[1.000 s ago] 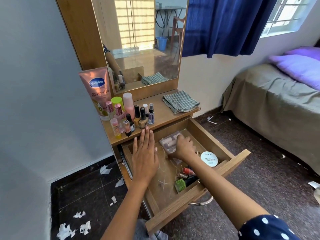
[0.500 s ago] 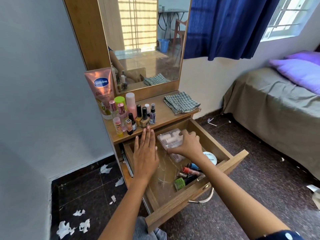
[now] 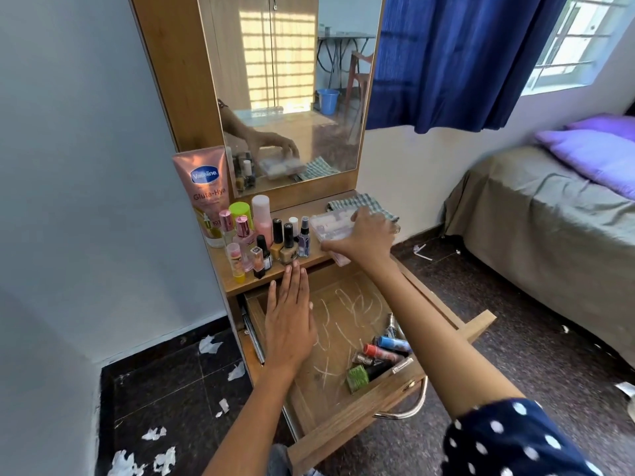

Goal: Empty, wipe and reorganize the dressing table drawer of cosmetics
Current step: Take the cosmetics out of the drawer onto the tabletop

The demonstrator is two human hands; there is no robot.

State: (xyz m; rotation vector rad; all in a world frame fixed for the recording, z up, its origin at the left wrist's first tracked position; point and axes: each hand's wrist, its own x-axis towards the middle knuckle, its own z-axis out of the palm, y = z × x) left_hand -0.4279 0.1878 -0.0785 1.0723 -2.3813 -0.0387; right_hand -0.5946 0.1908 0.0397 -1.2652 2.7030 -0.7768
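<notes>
1. Head view: the right hand [image 3: 369,235] grips a clear box [image 3: 331,228] over the right end of the dressing table [image 3: 240,283] top, at its front edge, beside a checked cloth [image 3: 364,202].
2. The left hand [image 3: 290,321] lies flat, fingers straight, above the open drawer [image 3: 343,431]; tubes [image 3: 381,352] sit in its front right corner.
3. Bottles [image 3: 271,238] crowd the top's left end.
4. Paper scraps [image 3: 209,345] litter the dark floor; a bed [image 3: 549,214] stands at right.
</notes>
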